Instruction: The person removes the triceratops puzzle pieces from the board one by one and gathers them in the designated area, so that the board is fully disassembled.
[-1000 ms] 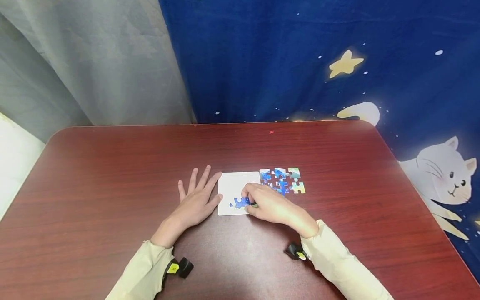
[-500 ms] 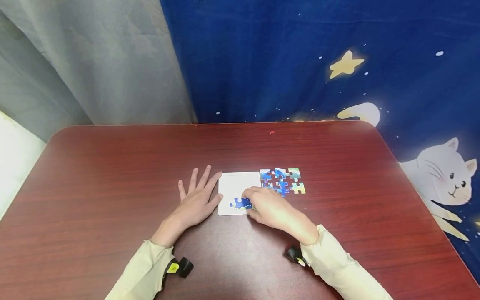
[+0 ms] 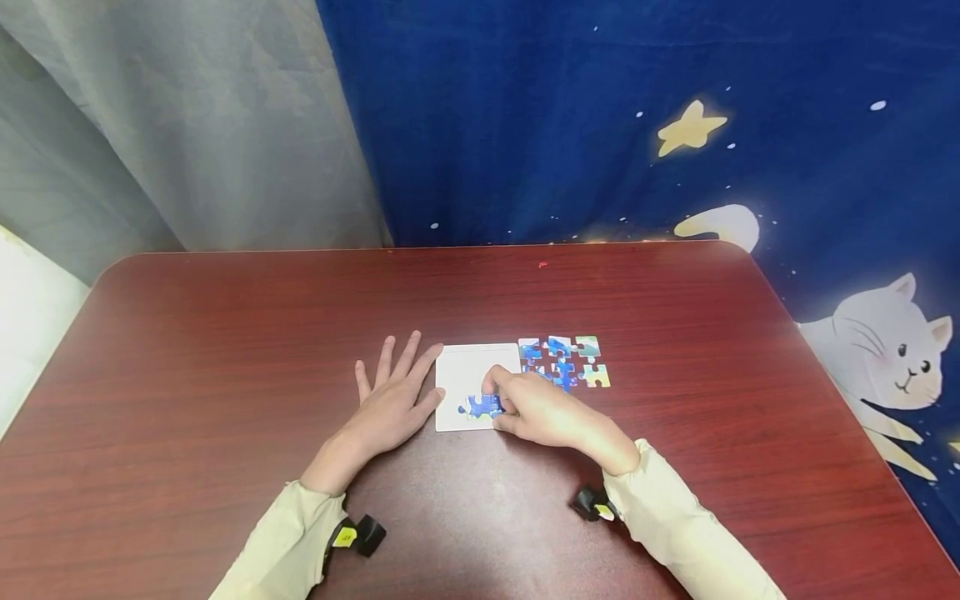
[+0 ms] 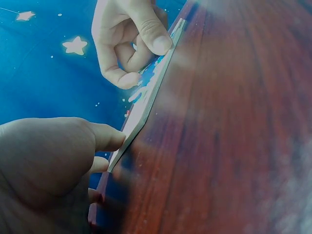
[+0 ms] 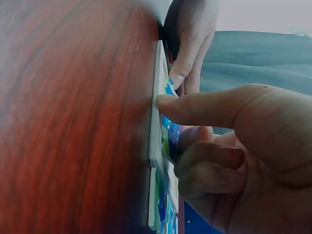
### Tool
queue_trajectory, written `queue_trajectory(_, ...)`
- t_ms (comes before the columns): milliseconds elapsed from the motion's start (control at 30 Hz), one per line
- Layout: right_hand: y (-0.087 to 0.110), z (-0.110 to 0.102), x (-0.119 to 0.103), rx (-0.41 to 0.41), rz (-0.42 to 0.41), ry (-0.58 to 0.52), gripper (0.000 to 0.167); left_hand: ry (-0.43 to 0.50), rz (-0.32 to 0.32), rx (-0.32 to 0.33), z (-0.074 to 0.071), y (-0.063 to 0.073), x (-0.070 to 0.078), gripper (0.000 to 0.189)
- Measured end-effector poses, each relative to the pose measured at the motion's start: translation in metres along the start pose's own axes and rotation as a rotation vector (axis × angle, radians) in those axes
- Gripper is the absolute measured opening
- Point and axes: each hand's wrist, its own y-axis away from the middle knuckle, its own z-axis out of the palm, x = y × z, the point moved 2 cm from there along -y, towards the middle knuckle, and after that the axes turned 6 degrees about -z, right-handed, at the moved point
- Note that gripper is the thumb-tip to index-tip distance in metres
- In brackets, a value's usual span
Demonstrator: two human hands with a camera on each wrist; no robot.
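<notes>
A white puzzle board (image 3: 468,367) lies flat on the table, with joined blue jigsaw pieces (image 3: 478,407) on its near part. My left hand (image 3: 392,412) rests spread on the table at the board's left side, its thumb and index fingertips right at the edge. My right hand (image 3: 543,408) reaches over the board's right half. In the right wrist view its thumb lies at the board's near edge and its curled fingers pinch a blue and green jigsaw piece (image 5: 171,136) against the others. In the head view that hand partly hides this piece.
Several loose jigsaw pieces (image 3: 562,358), blue, green and yellow, lie in rows right of the board, some partly behind my right hand. A tiny red scrap (image 3: 543,265) is near the table's far edge. Behind the brown table (image 3: 262,333) hangs a blue curtain (image 3: 525,125).
The right hand dips flatter over the pieces at half a second ago, then its knuckles rise again with the index finger bent. The left hand keeps its place.
</notes>
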Motion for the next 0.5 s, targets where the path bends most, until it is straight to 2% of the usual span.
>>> queue_trajectory(233, 0.0003, -0.0002, 0.0002, 0.009, -0.015, -0.01, 0.031, 0.0, -0.002, 0.0, 0.0, 0.0003, -0.0001, 0.059)
queue_trajectory(500, 0.0013, -0.0002, -0.0006, 0.009, 0.017, 0.005, 0.03, 0.001, 0.004, 0.01, 0.0003, 0.0001, 0.0003, 0.059)
